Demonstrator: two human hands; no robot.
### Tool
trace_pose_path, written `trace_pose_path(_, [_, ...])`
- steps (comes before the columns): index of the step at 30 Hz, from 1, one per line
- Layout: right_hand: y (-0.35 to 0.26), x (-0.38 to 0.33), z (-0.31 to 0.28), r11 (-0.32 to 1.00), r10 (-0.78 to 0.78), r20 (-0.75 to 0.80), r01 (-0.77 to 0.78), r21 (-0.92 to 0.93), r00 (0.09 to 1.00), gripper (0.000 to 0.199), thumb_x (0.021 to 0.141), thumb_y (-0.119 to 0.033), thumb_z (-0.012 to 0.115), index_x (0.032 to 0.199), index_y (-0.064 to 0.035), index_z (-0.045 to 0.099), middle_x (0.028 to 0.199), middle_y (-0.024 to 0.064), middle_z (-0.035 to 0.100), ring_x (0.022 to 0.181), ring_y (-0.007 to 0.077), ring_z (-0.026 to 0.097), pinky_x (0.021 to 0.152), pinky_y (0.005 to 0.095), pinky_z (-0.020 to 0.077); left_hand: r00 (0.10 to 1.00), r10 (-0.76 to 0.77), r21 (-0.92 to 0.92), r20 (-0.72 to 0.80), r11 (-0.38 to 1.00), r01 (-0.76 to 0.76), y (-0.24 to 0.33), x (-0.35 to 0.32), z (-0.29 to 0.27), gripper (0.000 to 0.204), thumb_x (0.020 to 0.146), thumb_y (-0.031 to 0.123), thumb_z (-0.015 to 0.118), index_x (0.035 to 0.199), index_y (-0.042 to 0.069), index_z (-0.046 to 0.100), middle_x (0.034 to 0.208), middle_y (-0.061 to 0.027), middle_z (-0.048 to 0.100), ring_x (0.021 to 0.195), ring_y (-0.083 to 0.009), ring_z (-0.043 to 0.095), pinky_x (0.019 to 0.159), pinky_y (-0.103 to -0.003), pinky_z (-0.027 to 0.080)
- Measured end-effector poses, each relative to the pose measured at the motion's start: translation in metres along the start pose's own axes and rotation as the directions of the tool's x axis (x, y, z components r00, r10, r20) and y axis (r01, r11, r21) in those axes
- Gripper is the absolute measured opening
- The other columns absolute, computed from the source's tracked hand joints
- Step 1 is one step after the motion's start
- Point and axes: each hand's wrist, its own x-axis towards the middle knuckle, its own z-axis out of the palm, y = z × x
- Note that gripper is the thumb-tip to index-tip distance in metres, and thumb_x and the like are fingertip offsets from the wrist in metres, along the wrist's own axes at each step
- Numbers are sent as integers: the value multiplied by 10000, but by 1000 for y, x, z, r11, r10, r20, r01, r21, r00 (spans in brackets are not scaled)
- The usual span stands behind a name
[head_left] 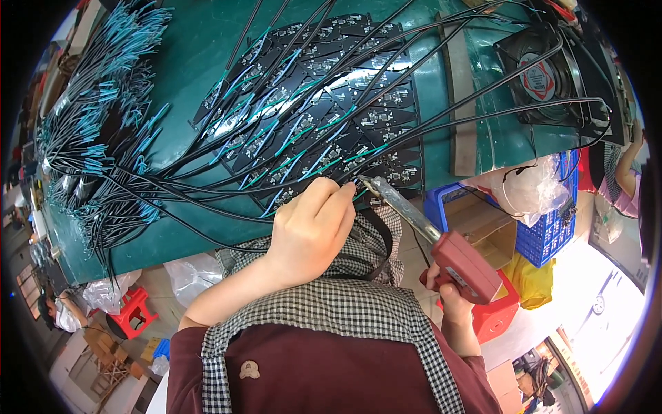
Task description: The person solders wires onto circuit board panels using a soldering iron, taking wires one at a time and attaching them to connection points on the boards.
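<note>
My right hand (452, 297) is wrapped around the handle of a dark red soldering gun (467, 268). Its metal barrel points up and left, and the tip rests close to my left fingertips at the near edge of the circuit boards. My left hand (314, 224) is closed in a pinch on a thin wire over that edge; the fingers mostly hide the wire's end. The black circuit boards (396, 119) lie side by side as a panel on the green table. Black cables (207, 190) with blue, green and white leads run across them.
A thick bundle of black cables with blue ends (114, 103) covers the table's left side. At the right stand a wooden strip (462, 103) and a black fan (541, 76). Below the table edge are a blue crate (545, 238), a cardboard box (483, 224) and red stools (134, 314).
</note>
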Motion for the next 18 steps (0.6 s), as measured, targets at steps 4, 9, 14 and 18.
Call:
trace_pose_path(4, [23,-8,-28,946,-122,65,136,-295,990,710,676,-241,801,1211,99,483,911,114,641,672,102,597,567,207,473,1000,14,34,12,999,-14,2,1,0,230,681,-59,657,904,-11,629,744,-66,555,519,-161,535,450,-258,419])
trace_pose_path(9, [19,-11,-14,890,-124,-27,100,-444,992,717,669,-260,807,1199,105,491,890,103,641,653,105,600,562,209,471,1000,11,52,16,999,-11,3,1,0,223,685,-58,653,902,-16,628,744,-66,550,519,-165,537,453,-263,422])
trace_pose_path(14, [-3,3,4,999,-36,-35,34,-36,999,721,663,-266,804,1188,120,493,864,85,644,634,113,596,566,229,477,1000,11,51,7,999,-11,2,0,1,214,685,-60,651,894,-25,627,743,-69,550,520,-170,539,453,-265,424])
trace_pose_path(18, [13,-5,-12,988,-52,-23,48,-146,998,702,667,-278,798,1175,111,509,859,103,650,626,129,605,568,234,479,998,57,60,20,997,-58,2,2,1,185,719,-30,634,900,-52,602,725,-68,470,525,-174,528,438,-270,442])
